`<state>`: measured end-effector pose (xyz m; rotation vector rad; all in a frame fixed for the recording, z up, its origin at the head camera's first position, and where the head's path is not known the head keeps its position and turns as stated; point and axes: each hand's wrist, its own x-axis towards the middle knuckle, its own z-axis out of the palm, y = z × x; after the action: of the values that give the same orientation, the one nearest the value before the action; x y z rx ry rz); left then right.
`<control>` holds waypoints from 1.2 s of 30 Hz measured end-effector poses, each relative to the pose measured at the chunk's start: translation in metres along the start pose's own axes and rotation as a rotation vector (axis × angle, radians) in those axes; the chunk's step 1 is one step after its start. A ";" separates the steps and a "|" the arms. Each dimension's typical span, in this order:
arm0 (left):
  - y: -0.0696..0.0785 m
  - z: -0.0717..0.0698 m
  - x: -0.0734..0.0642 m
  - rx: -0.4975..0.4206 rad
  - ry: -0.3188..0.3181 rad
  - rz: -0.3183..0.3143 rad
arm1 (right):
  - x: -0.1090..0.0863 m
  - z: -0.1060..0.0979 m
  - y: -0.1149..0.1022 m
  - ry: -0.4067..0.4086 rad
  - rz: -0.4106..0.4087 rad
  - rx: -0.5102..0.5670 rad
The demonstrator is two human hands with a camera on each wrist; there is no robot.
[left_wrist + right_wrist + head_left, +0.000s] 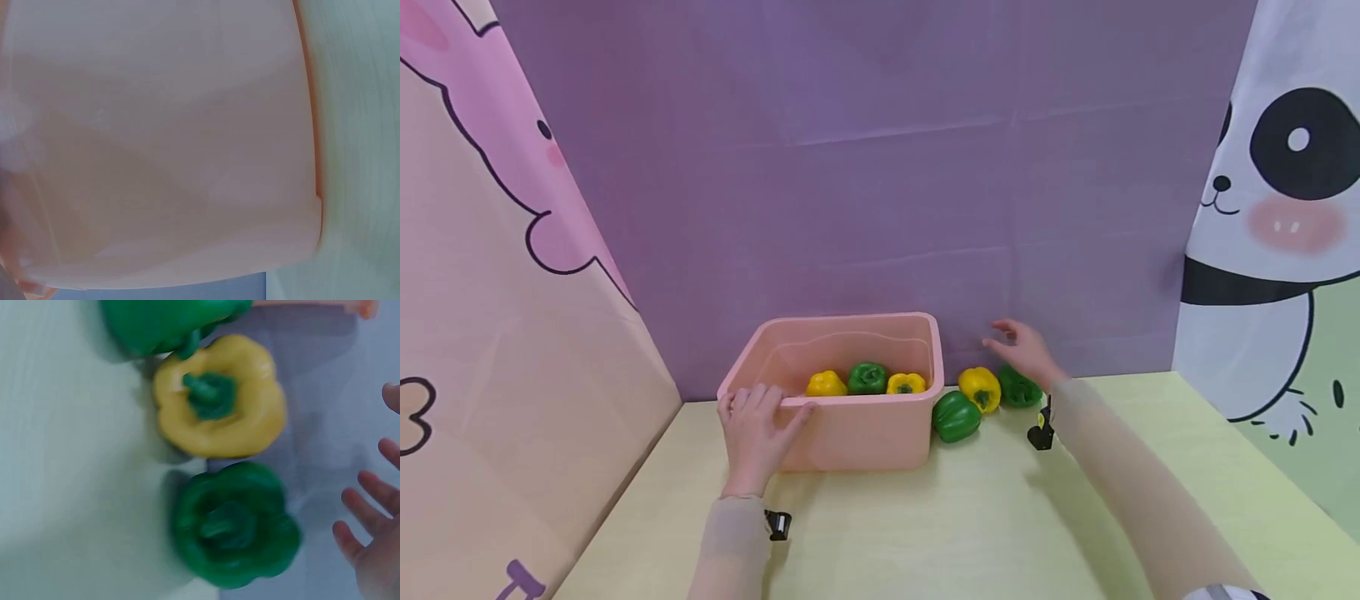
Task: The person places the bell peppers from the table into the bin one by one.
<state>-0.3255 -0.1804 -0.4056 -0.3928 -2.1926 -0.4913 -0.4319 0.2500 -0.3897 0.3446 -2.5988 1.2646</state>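
A pink plastic bin [857, 433] stands on the table, seen up close in the left wrist view as a wall [156, 144]. Inside it are a yellow bell pepper [827, 384], a green one [867, 378] and another yellow one [906, 383]. My left hand [752, 437] grips the bin's front left rim, fingers over the edge. To the bin's right lie a green pepper [957, 417], a yellow pepper [262, 406] and a second green pepper [237, 525]. Just above these last two, my right hand [1028, 352] hovers with fingers spread, holding nothing.
A purple cloth backdrop [880, 167] rises right behind the bin and peppers. Printed panels flank the pale table [925, 533], with a panda [1292, 242] on the right one. Each wrist wears a small black camera mount.
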 end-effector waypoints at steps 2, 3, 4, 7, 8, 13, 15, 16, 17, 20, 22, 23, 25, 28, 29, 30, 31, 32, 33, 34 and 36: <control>0.000 0.000 -0.001 -0.002 -0.004 -0.002 | -0.003 0.003 0.009 0.004 0.033 -0.033; 0.000 0.000 -0.001 -0.001 -0.005 -0.002 | -0.005 0.005 0.014 0.009 0.046 -0.051; 0.000 0.000 -0.001 -0.001 -0.006 -0.002 | -0.006 0.007 0.019 0.015 0.059 -0.063; 0.001 0.001 0.000 -0.002 -0.008 0.003 | -0.009 0.012 0.031 0.028 0.101 -0.082; 0.001 0.001 0.001 -0.002 -0.008 0.004 | -0.010 0.014 0.035 0.032 0.116 -0.085; 0.003 0.002 0.003 0.005 -0.011 0.012 | -0.014 0.017 0.048 0.038 0.193 -0.102; 0.002 0.003 0.003 0.010 -0.014 0.010 | -0.016 0.018 0.051 0.038 0.211 -0.092; 0.002 0.003 0.003 0.013 -0.015 0.009 | -0.016 0.018 0.051 0.041 0.211 -0.088; 0.003 0.003 0.003 0.012 -0.014 0.008 | -0.017 0.019 0.052 0.041 0.207 -0.084; 0.002 0.003 0.004 0.015 -0.013 0.005 | -0.019 0.021 0.054 0.047 0.193 -0.080; 0.003 0.002 0.003 0.014 -0.011 0.004 | -0.020 0.023 0.055 0.049 0.190 -0.086; 0.002 0.001 0.003 0.014 -0.010 0.003 | -0.020 0.023 0.055 0.046 0.193 -0.088; 0.001 0.001 0.001 0.016 -0.008 0.003 | -0.020 0.024 0.057 0.037 0.201 -0.095; 0.000 0.000 0.000 0.015 0.003 0.006 | -0.019 0.024 0.059 0.008 0.204 -0.103; 0.000 -0.001 0.000 0.014 0.005 0.008 | -0.019 0.023 0.059 -0.004 0.208 -0.101; 0.000 -0.001 0.000 0.013 0.008 0.010 | -0.018 0.022 0.060 -0.016 0.208 -0.102; 0.001 -0.001 0.000 0.013 0.010 0.011 | -0.018 0.021 0.060 -0.031 0.204 -0.101; 0.001 -0.001 0.000 0.012 0.011 0.011 | -0.018 0.019 0.060 -0.047 0.202 -0.095; 0.000 -0.001 0.000 0.012 0.010 0.010 | -0.018 0.018 0.060 -0.065 0.200 -0.089; 0.001 -0.001 -0.001 0.012 0.008 0.009 | -0.019 0.016 0.059 -0.083 0.199 -0.080; 0.001 -0.001 -0.001 0.013 0.005 0.008 | -0.020 0.012 0.058 -0.120 0.190 -0.073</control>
<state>-0.3242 -0.1802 -0.4056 -0.3921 -2.1873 -0.4732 -0.4318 0.2776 -0.4462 0.1676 -2.8286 1.2383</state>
